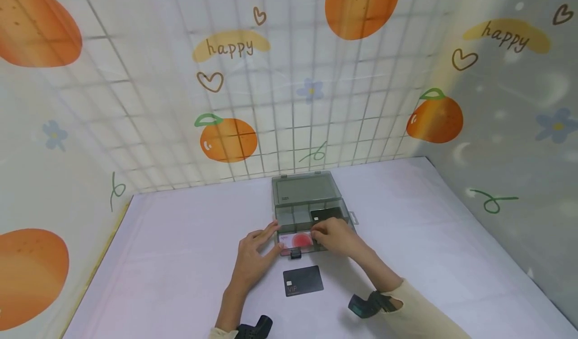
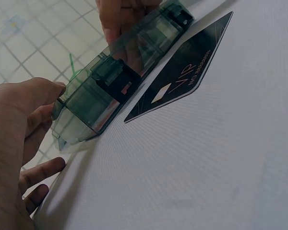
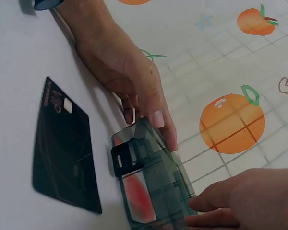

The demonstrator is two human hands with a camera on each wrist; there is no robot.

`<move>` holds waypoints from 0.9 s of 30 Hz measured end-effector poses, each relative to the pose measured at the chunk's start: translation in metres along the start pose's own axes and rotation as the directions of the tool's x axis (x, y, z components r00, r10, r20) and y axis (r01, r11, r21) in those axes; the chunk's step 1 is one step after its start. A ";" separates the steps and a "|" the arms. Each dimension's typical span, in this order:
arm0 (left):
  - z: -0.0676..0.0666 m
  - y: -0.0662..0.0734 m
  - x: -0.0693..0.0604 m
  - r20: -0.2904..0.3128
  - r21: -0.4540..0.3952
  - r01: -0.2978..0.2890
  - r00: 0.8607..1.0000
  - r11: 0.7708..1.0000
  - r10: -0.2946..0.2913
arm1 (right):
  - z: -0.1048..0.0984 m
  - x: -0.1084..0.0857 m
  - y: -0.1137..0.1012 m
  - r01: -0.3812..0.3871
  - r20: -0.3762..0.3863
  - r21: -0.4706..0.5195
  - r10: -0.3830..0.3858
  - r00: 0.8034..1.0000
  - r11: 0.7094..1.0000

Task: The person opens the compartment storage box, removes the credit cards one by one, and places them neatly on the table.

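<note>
One reddish card (image 1: 301, 239), in box (image 1: 306, 188), at right fingers (image 1: 318, 230)

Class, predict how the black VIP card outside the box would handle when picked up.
The black card is probably stiff, lying flat without a bend. It looks thin, so likely light. Flat on the white table, it would probably slide rather than tip.

Room along the tabletop (image 1: 180, 248), frame left; dead centre, left hand (image 1: 254, 256) and right hand (image 1: 337, 236) flank the case (image 1: 285, 216), black card (image 1: 304, 281) below!
</note>
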State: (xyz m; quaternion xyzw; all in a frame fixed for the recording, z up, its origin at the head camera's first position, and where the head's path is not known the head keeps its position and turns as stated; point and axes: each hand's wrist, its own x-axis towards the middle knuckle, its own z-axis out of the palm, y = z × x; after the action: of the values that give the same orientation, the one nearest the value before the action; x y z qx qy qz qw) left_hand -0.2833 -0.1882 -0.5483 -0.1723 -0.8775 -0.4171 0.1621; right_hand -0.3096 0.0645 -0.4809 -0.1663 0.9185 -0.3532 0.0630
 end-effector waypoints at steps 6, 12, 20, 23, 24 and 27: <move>0.003 -0.005 0.001 -0.010 0.020 -0.011 1.000 1.000 0.011 | -0.008 0.004 -0.003 -0.068 0.081 0.105 0.060 0.995 0.992; 0.003 -0.006 0.001 0.001 0.022 -0.001 1.000 1.000 0.001 | -0.015 0.003 -0.004 -0.121 0.130 0.191 0.097 0.987 0.974; 0.003 -0.004 0.001 -0.006 0.026 -0.018 1.000 1.000 0.018 | -0.018 0.003 -0.003 -0.169 0.181 0.281 0.121 0.976 0.945; 0.002 -0.004 0.001 -0.006 0.015 -0.008 1.000 1.000 0.008 | -0.018 0.006 -0.002 -0.194 0.201 0.318 0.134 0.970 0.928; 0.001 -0.003 0.000 -0.006 0.011 -0.006 1.000 1.000 0.006 | -0.018 0.007 -0.002 -0.203 0.203 0.327 0.142 0.969 0.923; 0.001 -0.002 0.000 0.000 -0.004 0.001 1.000 1.000 -0.001 | -0.017 0.009 0.000 -0.227 0.207 0.341 0.163 0.965 0.912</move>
State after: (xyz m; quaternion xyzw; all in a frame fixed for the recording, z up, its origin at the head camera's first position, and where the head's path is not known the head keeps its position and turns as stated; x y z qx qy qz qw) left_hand -0.2845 -0.1887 -0.5498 -0.1721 -0.8769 -0.4188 0.1616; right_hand -0.3221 0.0725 -0.4680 -0.0890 0.8408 -0.4920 0.2074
